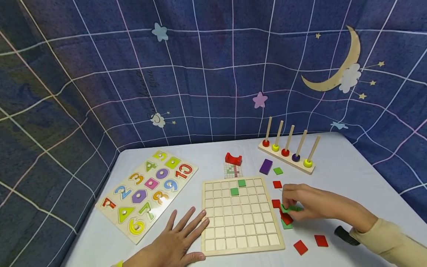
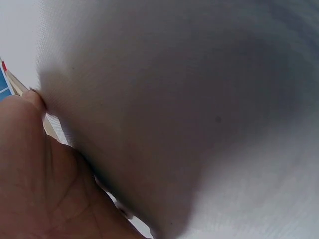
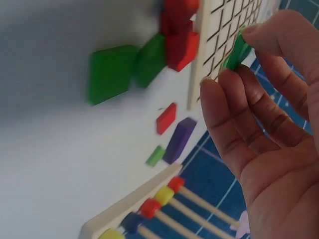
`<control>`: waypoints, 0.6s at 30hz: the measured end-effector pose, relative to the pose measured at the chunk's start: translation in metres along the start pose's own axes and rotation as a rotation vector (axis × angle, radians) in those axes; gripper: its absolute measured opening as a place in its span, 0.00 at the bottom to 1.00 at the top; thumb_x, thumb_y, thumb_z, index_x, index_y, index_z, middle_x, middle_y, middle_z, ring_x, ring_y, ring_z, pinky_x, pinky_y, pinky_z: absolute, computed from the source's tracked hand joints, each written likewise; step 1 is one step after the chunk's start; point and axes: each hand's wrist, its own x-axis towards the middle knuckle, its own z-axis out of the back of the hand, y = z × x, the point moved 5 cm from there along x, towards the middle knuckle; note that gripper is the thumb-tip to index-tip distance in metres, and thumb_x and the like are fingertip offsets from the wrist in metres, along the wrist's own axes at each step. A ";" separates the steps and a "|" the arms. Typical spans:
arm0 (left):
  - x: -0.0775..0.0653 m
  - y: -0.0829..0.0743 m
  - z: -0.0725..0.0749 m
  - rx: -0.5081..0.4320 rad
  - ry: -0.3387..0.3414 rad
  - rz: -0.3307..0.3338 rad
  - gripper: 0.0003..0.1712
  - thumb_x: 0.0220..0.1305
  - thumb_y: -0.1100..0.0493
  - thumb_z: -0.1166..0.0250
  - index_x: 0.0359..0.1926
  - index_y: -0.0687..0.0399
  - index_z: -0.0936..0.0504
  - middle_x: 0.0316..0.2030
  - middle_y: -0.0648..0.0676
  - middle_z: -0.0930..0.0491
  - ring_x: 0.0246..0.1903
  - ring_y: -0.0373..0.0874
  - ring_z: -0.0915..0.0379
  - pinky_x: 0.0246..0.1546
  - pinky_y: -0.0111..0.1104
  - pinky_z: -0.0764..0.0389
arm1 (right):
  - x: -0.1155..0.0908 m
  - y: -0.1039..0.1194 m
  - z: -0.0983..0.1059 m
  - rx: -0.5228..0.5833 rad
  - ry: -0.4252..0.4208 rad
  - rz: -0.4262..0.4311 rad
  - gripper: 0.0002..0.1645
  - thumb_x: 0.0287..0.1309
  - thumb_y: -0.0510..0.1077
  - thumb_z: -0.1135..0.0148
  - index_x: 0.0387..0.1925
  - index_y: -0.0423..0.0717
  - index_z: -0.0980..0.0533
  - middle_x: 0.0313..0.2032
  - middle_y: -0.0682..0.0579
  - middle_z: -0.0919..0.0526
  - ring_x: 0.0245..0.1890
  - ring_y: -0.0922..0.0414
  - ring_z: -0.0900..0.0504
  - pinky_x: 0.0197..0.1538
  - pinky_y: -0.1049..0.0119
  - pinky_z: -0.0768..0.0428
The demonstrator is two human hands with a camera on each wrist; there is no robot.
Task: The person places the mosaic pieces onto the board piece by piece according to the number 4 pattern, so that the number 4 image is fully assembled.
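Note:
My right hand [image 1: 305,204] pinches a green square tile [image 3: 237,54] between thumb and fingertips. In the head view it is over a small pile beside the right edge of the wooden grid board [image 1: 240,222]. Red tiles [image 1: 286,218] and a green tile [image 1: 287,225] show under and around the fingers. Two green tiles [image 1: 235,191] sit in squares of the board's upper rows. My left hand [image 1: 175,237] lies flat with fingers spread, fingertips at the board's left edge. Its wrist view shows mostly white cloth and part of the hand [image 2: 45,184].
Left stands a number-and-shape peg puzzle [image 1: 146,193]. Behind the board are a small pattern card [image 1: 232,171], a red arched block [image 1: 233,159] and a purple block [image 1: 265,167]. A peg stand [image 1: 287,157] with rings is back right. Loose red tiles [image 1: 300,247] lie front right.

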 end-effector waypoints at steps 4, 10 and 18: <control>0.000 -0.003 0.009 -0.014 0.010 0.003 0.49 0.76 0.22 0.53 0.87 0.35 0.51 0.88 0.45 0.53 0.86 0.53 0.60 0.78 0.74 0.59 | 0.015 0.009 0.000 -0.041 -0.009 0.060 0.09 0.63 0.39 0.27 0.35 0.56 0.20 0.35 0.60 0.24 0.36 0.67 0.25 0.38 0.75 0.22; -0.001 -0.001 0.008 0.001 0.023 -0.002 0.50 0.76 0.22 0.55 0.88 0.34 0.56 0.88 0.43 0.59 0.88 0.49 0.71 0.78 0.74 0.60 | 0.046 0.017 -0.005 -0.132 -0.014 0.167 0.10 0.62 0.38 0.28 0.32 0.55 0.21 0.34 0.60 0.27 0.34 0.70 0.31 0.38 0.78 0.28; -0.002 0.001 -0.004 0.291 -0.098 -0.047 0.51 0.76 0.20 0.61 0.88 0.37 0.59 0.88 0.45 0.59 0.87 0.47 0.84 0.76 0.51 0.97 | 0.079 0.019 -0.015 -0.169 0.020 0.185 0.07 0.63 0.40 0.27 0.34 0.54 0.19 0.34 0.59 0.26 0.35 0.71 0.34 0.38 0.78 0.30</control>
